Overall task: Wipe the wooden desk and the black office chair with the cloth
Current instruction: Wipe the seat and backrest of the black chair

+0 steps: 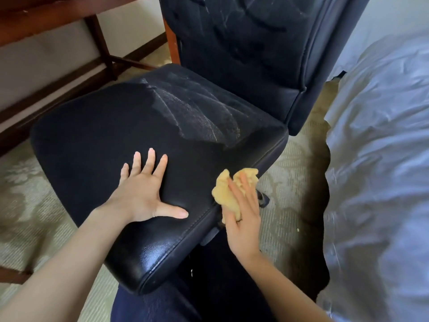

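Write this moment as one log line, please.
phase: wiping seat | left hand: flat on seat top | right hand: straight fingers press yellow cloth on seat's side edge | backrest: pale streaks

No legible text, labels or signs.

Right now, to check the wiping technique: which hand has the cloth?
The right hand: it presses the yellow cloth against the side edge of the chair seat. The left hand lies flat on the seat top, fingers spread, with no cloth.

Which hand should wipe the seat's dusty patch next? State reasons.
Right: the right hand presses the cloth to the side of the seat; the left hand lies flat on top, empty.
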